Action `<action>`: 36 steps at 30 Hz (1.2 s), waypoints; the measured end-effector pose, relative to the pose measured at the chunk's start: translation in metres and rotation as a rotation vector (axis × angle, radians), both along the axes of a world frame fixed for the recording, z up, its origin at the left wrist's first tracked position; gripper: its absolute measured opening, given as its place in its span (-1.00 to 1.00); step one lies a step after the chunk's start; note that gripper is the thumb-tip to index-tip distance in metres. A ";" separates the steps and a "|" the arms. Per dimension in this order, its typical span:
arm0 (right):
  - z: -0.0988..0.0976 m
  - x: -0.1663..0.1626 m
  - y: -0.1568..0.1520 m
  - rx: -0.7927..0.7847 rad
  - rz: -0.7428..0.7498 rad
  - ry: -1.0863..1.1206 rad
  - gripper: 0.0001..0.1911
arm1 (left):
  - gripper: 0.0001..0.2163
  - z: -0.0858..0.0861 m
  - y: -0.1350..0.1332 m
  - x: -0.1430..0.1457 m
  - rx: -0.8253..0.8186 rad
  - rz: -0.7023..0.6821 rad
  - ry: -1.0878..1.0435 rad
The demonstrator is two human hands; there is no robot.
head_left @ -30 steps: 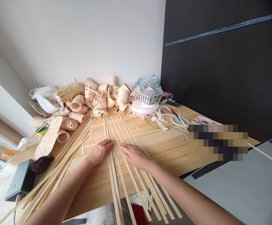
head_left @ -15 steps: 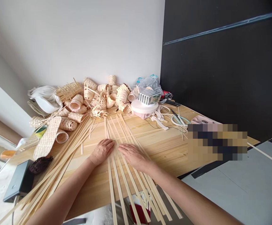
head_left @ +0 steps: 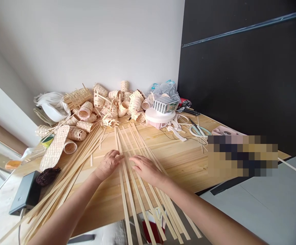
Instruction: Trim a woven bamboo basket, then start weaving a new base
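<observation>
Several long pale bamboo strips [head_left: 139, 200] lie lengthwise before me, fanned out and hanging past the table's near edge. A thin crosswise strip [head_left: 132, 150] appears to pass over them just beyond my hands. My left hand [head_left: 108, 165] is at the left side of the strips, fingers bent and apart, with no strip visibly gripped. Over the middle strips is my right hand [head_left: 146, 170], its fingers stretched toward the left and its thumb apart below them. A small gap separates the two hands. Whether the fingertips touch the strips is hard to tell.
A bundle of loose strips [head_left: 68, 175] runs along the left. Woven bamboo cylinders [head_left: 112, 109] are heaped at the back, with a flat woven piece [head_left: 55, 148] nearby. Scissors [head_left: 199, 129] lie at right, beside a white round lid [head_left: 160, 115]. A dark box [head_left: 25, 194] stands at left.
Both hands have lifted slightly from lying flat on the strips; the left fingers have bent and the right thumb has come apart. The view has shifted a little.
</observation>
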State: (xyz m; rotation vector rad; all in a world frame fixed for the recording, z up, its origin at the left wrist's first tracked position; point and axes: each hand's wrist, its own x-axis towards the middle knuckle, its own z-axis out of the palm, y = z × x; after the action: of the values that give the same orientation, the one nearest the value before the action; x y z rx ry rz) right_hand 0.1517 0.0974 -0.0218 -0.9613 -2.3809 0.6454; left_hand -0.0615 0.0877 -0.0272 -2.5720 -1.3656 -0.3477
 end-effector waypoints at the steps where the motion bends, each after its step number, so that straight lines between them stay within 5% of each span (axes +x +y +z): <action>1: 0.002 -0.003 -0.003 -0.039 -0.021 0.011 -0.72 | -0.75 0.001 0.001 0.002 0.011 -0.010 0.012; 14: -0.004 -0.026 -0.011 -0.350 -0.140 0.100 -0.83 | -0.86 0.012 0.009 0.011 0.037 -0.097 0.166; 26: -0.001 -0.003 -0.009 -0.407 -0.212 0.171 -0.71 | -0.87 0.009 0.029 0.043 0.083 -0.117 0.143; 36: 0.001 -0.007 -0.011 -0.421 -0.156 0.158 -0.67 | -0.86 0.008 0.032 0.036 -0.019 -0.154 0.109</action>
State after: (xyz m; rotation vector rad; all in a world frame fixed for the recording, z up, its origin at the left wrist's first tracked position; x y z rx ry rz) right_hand 0.1444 0.0865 -0.0204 -1.2025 -2.0459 1.1438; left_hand -0.0256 0.1201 -0.0195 -2.6755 -1.1432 -0.2154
